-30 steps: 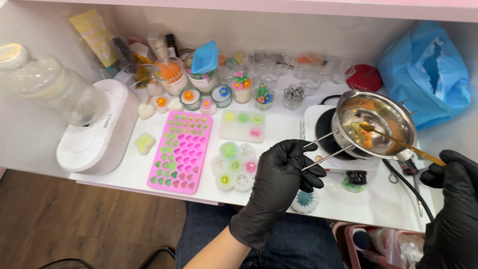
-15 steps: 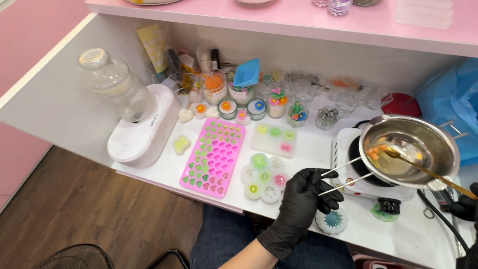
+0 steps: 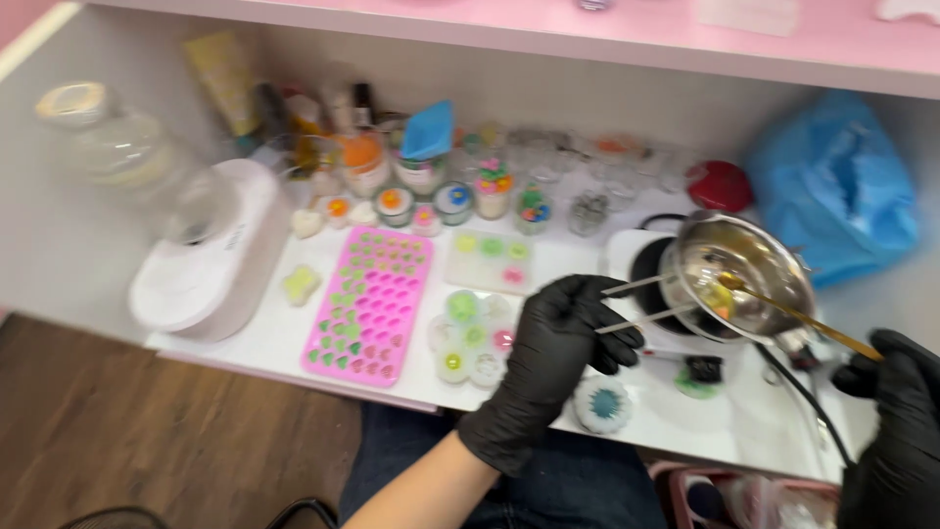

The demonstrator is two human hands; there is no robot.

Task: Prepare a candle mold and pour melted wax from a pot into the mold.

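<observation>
Two black-gloved hands work over the white tabletop [image 3: 294, 338]: the steel pot [image 3: 739, 276] sits on the hotplate, its wire handle running leftward into the left hand [image 3: 558, 343], fingers pinching it. Right hand [image 3: 896, 392] apparently pinches a thin stirring stick [image 3: 793, 312] reaching into the pot.

right hand [image 3: 896, 431] cut off at frame edge, back jars [image 3: 548, 157] perhaps blurred
</observation>
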